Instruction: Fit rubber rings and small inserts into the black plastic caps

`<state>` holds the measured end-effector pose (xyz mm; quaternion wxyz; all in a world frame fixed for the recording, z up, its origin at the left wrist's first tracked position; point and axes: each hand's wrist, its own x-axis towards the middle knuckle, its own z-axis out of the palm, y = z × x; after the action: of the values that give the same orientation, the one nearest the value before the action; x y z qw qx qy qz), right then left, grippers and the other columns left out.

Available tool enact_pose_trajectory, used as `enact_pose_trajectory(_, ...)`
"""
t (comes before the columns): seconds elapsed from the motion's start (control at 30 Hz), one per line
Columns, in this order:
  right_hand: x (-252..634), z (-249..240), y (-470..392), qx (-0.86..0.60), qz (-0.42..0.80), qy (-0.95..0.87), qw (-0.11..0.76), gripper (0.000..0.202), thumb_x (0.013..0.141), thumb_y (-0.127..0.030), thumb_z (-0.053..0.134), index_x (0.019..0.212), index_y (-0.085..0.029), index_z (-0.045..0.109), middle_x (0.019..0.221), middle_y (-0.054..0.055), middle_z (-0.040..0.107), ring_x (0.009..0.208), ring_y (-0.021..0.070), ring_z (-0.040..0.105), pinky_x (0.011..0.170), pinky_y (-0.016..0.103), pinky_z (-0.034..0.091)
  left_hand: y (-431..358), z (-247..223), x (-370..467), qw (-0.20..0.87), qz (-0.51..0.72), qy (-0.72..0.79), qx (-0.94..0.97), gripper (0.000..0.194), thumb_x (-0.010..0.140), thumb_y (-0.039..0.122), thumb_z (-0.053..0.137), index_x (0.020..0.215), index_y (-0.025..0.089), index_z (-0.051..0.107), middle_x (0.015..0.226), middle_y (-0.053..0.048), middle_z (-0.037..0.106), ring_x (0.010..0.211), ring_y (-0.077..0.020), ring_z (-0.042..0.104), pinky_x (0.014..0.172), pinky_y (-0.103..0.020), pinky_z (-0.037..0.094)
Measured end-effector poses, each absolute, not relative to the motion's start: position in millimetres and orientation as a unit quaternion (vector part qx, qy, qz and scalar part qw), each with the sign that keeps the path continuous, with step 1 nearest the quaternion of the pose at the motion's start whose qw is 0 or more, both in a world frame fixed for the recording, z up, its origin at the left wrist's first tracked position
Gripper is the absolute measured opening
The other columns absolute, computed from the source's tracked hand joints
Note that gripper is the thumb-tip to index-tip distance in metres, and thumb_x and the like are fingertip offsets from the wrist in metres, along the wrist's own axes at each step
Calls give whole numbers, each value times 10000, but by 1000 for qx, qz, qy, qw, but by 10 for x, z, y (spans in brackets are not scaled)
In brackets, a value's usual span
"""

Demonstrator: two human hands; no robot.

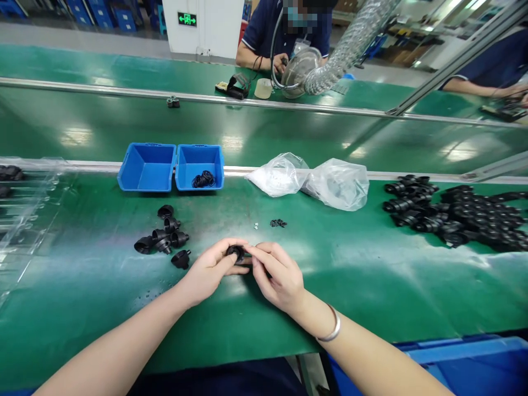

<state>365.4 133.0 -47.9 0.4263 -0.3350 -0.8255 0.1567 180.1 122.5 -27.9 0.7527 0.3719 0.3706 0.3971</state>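
My left hand [214,268] grips a small black round plastic part [235,253], its open end facing up, with the thumb on its rim. My right hand [278,275] is pinched closed at the part's right edge; whatever lies between its fingertips is too small to make out. Beyond the hands, a little pile of tiny black pieces [278,223] and a couple of tiny whitish pieces [256,226] lie on the green table [330,308]. Left of my left hand are several black cup-shaped plastic parts [163,237], loosely grouped.
Two blue bins [146,168] stand at the back, the right one holding black rings [203,179]. Clear plastic bags [338,184] lie beside them. Black parts [454,212] are heaped at right, clear plastic trays [28,214] at left. Across the bench sits a person [264,33] near a flexible duct [350,47].
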Motion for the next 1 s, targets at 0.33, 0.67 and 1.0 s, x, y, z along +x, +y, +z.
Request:
enact_pose_trajectory(0.33, 3669, -461, 1371, -347, 165, -808, 446, 398, 881, -49, 479, 1245, -174, 582, 980, 99, 618, 840, 165, 642, 700, 290, 578, 1261, -240, 1769, 747, 365, 406, 379, 249, 937, 290, 543, 1157, 179, 581, 1206, -92, 612, 1031, -240, 669, 940, -415, 532)
enact_pose_trajectory(0.67, 3680, -494, 1410, -353, 162, -810, 440, 351, 890, -67, 469, 1195, -183, 598, 975, 85, 619, 805, 147, 627, 683, 283, 576, 1260, -203, 1776, 742, 356, 404, 399, 292, 940, 322, 539, 1194, 181, 568, 1230, -97, 608, 1047, -235, 661, 995, -435, 499)
enact_pose_trajectory(1.0, 3703, -459, 1397, -275, 131, -878, 369, 422, 887, -128, 479, 1308, -150, 492, 1063, 91, 630, 904, 156, 637, 703, 261, 564, 1244, -258, 1763, 696, 336, 440, 458, 348, 891, 384, 575, 1181, 195, 540, 1177, -82, 602, 955, -218, 658, 854, -385, 576)
